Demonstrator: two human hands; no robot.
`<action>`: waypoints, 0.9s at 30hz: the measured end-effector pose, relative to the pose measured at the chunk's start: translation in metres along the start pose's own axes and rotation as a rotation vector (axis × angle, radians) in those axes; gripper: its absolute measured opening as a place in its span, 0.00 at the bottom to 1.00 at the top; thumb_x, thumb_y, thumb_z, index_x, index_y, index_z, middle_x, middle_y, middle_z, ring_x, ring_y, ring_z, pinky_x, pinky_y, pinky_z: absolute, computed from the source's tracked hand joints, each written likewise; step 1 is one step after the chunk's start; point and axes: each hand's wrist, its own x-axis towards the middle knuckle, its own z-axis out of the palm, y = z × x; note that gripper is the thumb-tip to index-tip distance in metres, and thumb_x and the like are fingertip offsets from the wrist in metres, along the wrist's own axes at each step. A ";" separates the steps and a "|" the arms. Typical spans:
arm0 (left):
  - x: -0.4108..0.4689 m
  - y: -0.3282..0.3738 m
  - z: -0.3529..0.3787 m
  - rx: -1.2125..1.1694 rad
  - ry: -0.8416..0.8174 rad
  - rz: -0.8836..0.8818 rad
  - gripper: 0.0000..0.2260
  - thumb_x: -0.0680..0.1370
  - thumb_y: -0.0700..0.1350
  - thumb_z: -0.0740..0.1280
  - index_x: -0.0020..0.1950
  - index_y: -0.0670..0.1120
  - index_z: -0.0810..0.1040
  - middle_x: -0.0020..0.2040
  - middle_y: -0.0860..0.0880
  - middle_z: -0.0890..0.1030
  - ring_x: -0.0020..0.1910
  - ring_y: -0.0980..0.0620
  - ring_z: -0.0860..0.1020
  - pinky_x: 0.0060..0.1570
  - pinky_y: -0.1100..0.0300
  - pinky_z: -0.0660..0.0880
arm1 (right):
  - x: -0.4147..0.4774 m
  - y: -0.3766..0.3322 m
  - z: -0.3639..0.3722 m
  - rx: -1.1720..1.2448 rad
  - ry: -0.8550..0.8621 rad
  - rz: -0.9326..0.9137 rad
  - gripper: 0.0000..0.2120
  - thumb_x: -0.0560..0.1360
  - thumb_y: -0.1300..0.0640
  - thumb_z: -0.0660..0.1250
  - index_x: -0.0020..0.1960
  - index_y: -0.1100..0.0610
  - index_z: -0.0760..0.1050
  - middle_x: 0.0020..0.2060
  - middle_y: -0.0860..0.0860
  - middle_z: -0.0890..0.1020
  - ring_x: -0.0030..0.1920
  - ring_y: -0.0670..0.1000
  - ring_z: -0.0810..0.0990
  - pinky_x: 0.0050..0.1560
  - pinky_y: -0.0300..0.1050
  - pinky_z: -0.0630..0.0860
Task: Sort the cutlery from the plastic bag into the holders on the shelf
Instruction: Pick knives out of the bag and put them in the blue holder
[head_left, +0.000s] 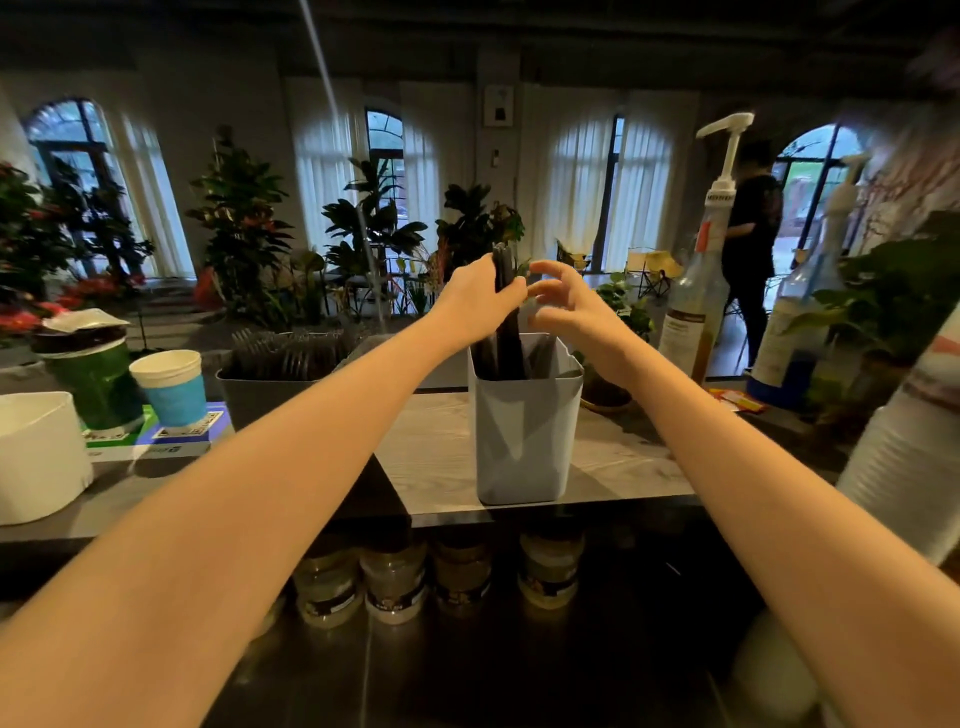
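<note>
A pale grey-blue holder (524, 431) stands on the shelf in front of me. My left hand (475, 304) grips a bundle of long black cutlery pieces (506, 322) whose lower ends sit inside the holder and whose tops stick up above my fingers. My right hand (571, 312) hovers just right of the bundle with its fingers spread and loosely bent, holding nothing. A dark grey holder (270, 387) further left carries several black cutlery pieces lying at a slant. No plastic bag shows.
A paper cup with a blue sleeve (171, 387), a green lidded tub (91, 369) and a white container (39, 457) stand at left. Pump bottles (701, 291) and a potted plant (613, 353) stand at right. Several jars (395, 587) sit below the shelf. A person (750, 244) walks behind.
</note>
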 end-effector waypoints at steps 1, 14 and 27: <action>0.000 0.000 -0.001 -0.005 -0.019 0.005 0.13 0.80 0.47 0.61 0.37 0.47 0.65 0.34 0.51 0.70 0.32 0.56 0.68 0.31 0.60 0.64 | -0.001 0.000 -0.002 0.092 0.033 -0.008 0.25 0.77 0.66 0.61 0.72 0.57 0.60 0.57 0.53 0.74 0.54 0.46 0.75 0.51 0.31 0.72; -0.021 0.006 0.017 0.224 -0.398 -0.174 0.08 0.79 0.34 0.58 0.40 0.41 0.68 0.31 0.46 0.67 0.29 0.53 0.64 0.26 0.64 0.60 | -0.001 -0.001 0.006 -0.290 0.037 -0.061 0.08 0.77 0.62 0.66 0.54 0.59 0.80 0.44 0.51 0.81 0.42 0.42 0.78 0.48 0.35 0.76; -0.024 0.003 0.017 0.369 -0.362 -0.082 0.08 0.76 0.37 0.62 0.37 0.41 0.69 0.32 0.48 0.68 0.33 0.50 0.68 0.28 0.62 0.63 | -0.001 0.014 0.002 -0.485 0.037 -0.089 0.08 0.76 0.60 0.67 0.54 0.58 0.80 0.45 0.49 0.79 0.48 0.48 0.77 0.54 0.43 0.75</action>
